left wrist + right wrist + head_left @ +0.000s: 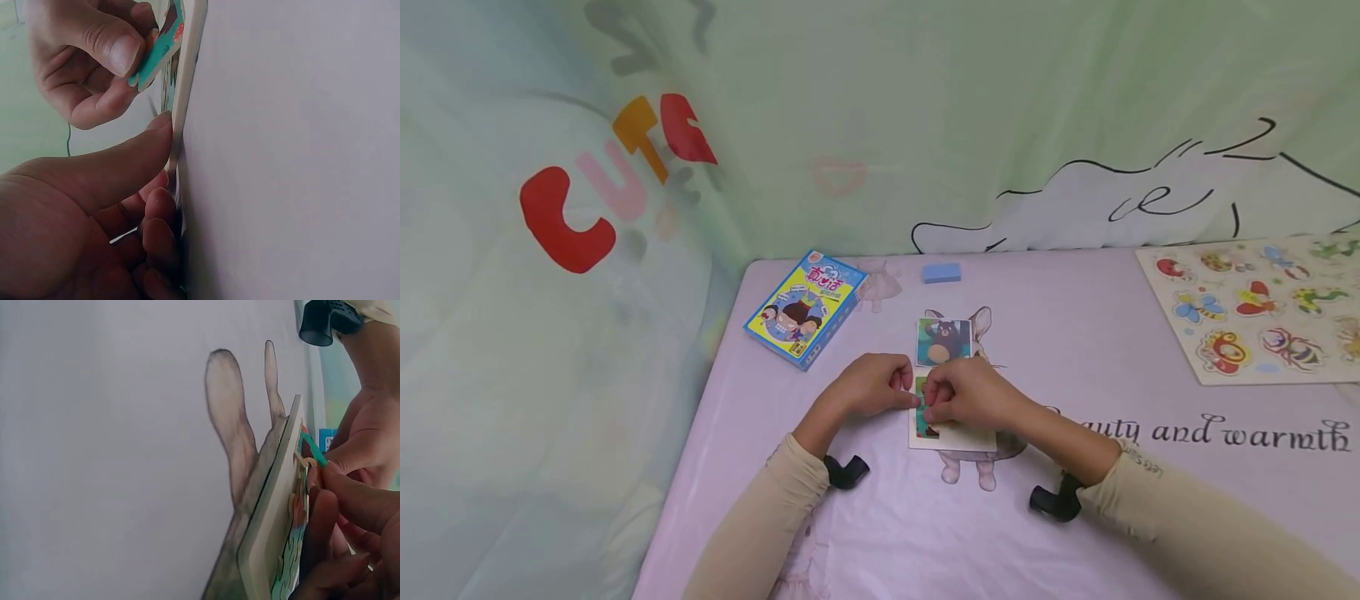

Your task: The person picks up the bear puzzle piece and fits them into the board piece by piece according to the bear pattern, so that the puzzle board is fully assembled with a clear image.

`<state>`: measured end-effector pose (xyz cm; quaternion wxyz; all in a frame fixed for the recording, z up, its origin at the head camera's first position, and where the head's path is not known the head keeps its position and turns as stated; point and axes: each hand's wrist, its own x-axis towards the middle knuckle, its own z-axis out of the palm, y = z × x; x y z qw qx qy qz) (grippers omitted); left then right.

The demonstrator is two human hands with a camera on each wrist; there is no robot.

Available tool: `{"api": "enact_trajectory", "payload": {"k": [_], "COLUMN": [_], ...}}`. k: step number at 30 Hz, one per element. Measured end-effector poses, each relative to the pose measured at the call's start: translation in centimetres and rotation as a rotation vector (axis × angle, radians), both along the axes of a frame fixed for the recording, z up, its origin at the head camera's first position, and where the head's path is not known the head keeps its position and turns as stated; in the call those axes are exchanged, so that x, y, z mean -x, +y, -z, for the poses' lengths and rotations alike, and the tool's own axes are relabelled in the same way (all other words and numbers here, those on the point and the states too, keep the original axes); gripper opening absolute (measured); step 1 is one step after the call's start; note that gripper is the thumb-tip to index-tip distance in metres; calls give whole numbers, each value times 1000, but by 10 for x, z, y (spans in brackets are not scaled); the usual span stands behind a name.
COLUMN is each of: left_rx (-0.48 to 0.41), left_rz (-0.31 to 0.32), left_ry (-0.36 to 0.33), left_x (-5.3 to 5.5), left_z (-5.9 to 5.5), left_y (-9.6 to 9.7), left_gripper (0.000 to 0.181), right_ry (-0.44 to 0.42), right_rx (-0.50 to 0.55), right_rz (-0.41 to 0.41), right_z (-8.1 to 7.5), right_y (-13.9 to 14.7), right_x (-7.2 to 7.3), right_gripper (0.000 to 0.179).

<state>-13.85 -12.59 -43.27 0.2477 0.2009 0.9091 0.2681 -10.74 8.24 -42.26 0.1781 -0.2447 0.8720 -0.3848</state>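
Note:
A small wooden jigsaw board (967, 438) with a pale frame lies on the rabbit-printed tablecloth. My right hand (970, 393) pinches a teal puzzle piece (164, 55) between thumb and fingers; the piece is tilted, close over the board's left part. Other fitted pieces (291, 555) show in the board in the right wrist view. My left hand (876, 385) grips the board's left edge, its thumb on top and its fingers curled by the side. Just beyond the board lies a bear picture card (943, 342), partly behind my right hand.
A blue and yellow card box (806, 309) lies at the back left. A small blue block (942, 273) sits near the back edge. At the right lies a large insect puzzle board (1247, 308). Fabric curtains (865, 125) rise behind and left of the table.

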Motion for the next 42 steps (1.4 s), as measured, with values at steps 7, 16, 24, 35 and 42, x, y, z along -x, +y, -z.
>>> {"api": "enact_trajectory", "payload": {"k": [7, 16, 24, 35, 42], "left_rx": [0, -13, -11, 38, 56], "left_rz": [-5, 7, 21, 32, 1], "left_ry": [-2, -23, -30, -16, -21], "left_x": [-1, 0, -1, -3, -7], "left_z": [-3, -2, -3, -4, -2], "left_y": [1, -1, 1, 5, 9], "left_gripper": [23, 24, 37, 40, 40], "right_ry": [27, 23, 16, 34, -24], "right_rx": [-21, -114, -156, -118, -113], "right_rz": [14, 64, 26, 25, 26], "right_z": [2, 1, 2, 4, -11], "right_y": [-2, 4, 6, 14, 52], "right_x": [-2, -2, 0, 0, -7], "right_gripper": [16, 17, 21, 20, 16]}}
